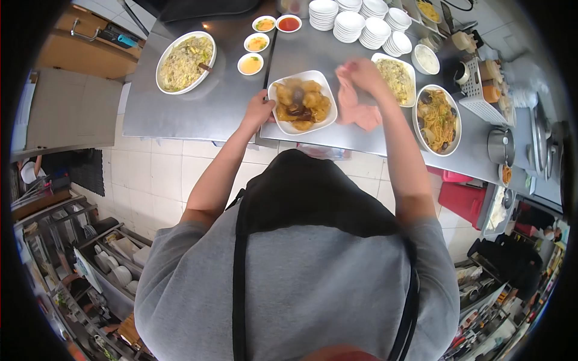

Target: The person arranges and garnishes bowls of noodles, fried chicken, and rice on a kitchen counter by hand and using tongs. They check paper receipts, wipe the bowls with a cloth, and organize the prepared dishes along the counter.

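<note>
My left hand (261, 111) grips the left edge of a white square dish (328, 122), its fingers closed at the rim. Glossy golden-brown pieces of food (301, 103) in sauce fill that dish, with darker bits in the middle. To its right, a crumpled pink cloth (359, 113) trails over the steel counter. My right hand (365, 74), slightly blurred, is closed on the cloth's upper part. Just right of this hand sits a white dish of pale fried rice (395, 79).
An oval plate of fried rice (185, 62) with a brown utensil lies at left. Small sauce bowls (250, 64) stand beside it. Stacked white dishes (348, 26) line the back; noodles (439, 121), a white basket (480, 96) and a metal pot (501, 147) are at right.
</note>
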`<state>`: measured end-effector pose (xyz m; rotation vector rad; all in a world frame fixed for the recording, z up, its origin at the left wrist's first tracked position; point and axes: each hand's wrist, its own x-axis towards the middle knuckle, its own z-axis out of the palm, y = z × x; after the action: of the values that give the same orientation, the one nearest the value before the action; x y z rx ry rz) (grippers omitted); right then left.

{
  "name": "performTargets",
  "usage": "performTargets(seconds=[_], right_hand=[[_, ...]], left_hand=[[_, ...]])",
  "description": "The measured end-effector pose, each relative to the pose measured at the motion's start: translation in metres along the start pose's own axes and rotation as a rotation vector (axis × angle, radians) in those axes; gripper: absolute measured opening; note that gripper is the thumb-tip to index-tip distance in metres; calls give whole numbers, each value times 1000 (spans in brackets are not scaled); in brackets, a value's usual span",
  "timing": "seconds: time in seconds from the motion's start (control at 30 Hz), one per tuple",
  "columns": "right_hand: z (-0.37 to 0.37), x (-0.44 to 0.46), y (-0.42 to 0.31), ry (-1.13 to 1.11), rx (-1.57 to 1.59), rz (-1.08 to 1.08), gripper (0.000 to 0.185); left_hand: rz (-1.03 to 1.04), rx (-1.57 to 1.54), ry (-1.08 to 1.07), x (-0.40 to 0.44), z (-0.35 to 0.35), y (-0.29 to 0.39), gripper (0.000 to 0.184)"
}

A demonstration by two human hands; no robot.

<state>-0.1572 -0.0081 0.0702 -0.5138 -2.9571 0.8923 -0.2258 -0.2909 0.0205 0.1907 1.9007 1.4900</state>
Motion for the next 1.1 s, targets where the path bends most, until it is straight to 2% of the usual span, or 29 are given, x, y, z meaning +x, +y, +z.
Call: performTargets(seconds=[0.07, 0.1, 0.17, 0.3, 0.37, 0.43, 0.5, 0.53, 0.6, 0.63, 0.7, 0.73, 0.87, 0.93, 0.97, 1.0, 1.07, 1.1], right_hand=[[19, 17, -14, 72, 104, -131, 26], [28, 21, -20, 76, 108, -126, 26], [41, 29, -26, -68, 185, -151, 24], [42, 20, -10, -64, 89, -138, 23], [34, 3, 1, -329, -17, -8, 20], [19, -26, 7, -580, 123, 43, 18], [-10, -63, -13, -760, -60, 34, 22], [-10, -79, -6, -756, -56, 37, 22], [6, -106, 17, -99, 8, -251, 26], [31, -113, 26, -95, 10, -246, 26], [78, -128, 39, 227, -41, -362, 28], [78, -141, 36, 234, -42, -357, 28], [70, -195, 17, -97, 287, -437, 23], [68, -199, 33, 120, 877, -250, 18], [39, -194, 23, 41, 1385, 102, 16], [34, -185, 42, 125, 1038, 186, 23], [27, -151, 18, 303, 1562, 117, 35], [32, -131, 22, 92, 1882, 14, 40]], left_hand=[[3, 3, -1, 1, -1, 1, 31], [1, 7, 14, 1, -1, -1, 30], [0, 10, 30, 1, 1, -1, 29], [-24, -29, 54, -5, 5, 1, 33], [-20, -73, 72, -5, 6, 0, 33], [-22, -41, 46, -2, 3, -2, 31], [-44, -68, 36, -4, 3, 1, 31], [-66, -95, 23, -4, 4, 3, 31], [-97, -210, -42, -6, 4, 2, 32], [-133, -328, -105, -6, 4, 2, 33], [-150, -336, -135, -4, 6, 2, 33], [-164, -350, -156, -4, 6, 2, 33], [-142, -374, -227, 2, 1, 8, 32], [-114, -391, -255, 1, -2, 17, 31], [-110, -379, -271, -2, -2, 23, 31], [-106, -337, -311, -6, 0, 32, 33], [-114, -283, -422, -13, 8, 48, 34], [-110, -275, -439, -18, 16, 56, 34]])
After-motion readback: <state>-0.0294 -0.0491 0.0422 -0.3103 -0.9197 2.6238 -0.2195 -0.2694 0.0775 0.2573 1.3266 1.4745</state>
